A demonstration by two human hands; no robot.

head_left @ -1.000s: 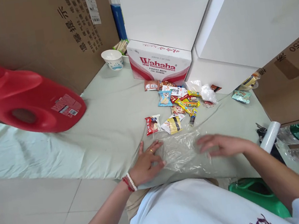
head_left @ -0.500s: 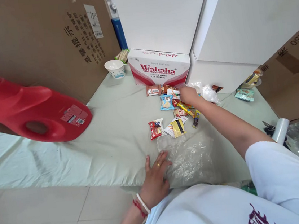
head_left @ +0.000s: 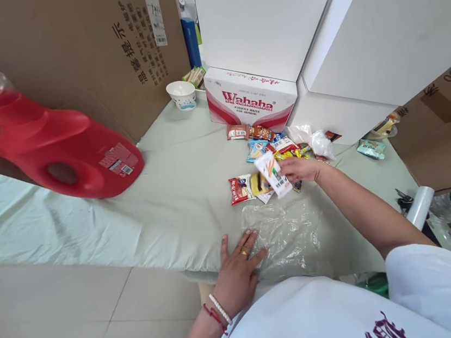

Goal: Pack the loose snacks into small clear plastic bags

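Note:
My right hand [head_left: 300, 169] pinches the edge of a white snack packet [head_left: 273, 175] with orange sticks printed on it. The packet overlaps a yellow packet [head_left: 258, 183], which lies beside a red and white snack packet [head_left: 240, 189]. Behind my fingers is a heap of small wrapped snacks, among them a light blue packet [head_left: 256, 150] and a brown one [head_left: 260, 132]. My left hand [head_left: 238, 266] lies with fingers spread at the table's near edge, touching the left side of a clear plastic bag [head_left: 289, 238] spread flat.
A large red jug [head_left: 71, 155] stands at left before a cardboard box [head_left: 72, 56]. At the back are a paper cup [head_left: 182, 95], a Wahaha carton [head_left: 247, 97] and white boxes [head_left: 353, 38]. Crumpled clear plastic [head_left: 321, 145] and a roll [head_left: 420, 206] lie at right.
My right hand has drawn back from the heap toward me, bringing the white snack packet over the yellow one. My left hand stays by the plastic bag. The view has shifted slightly.

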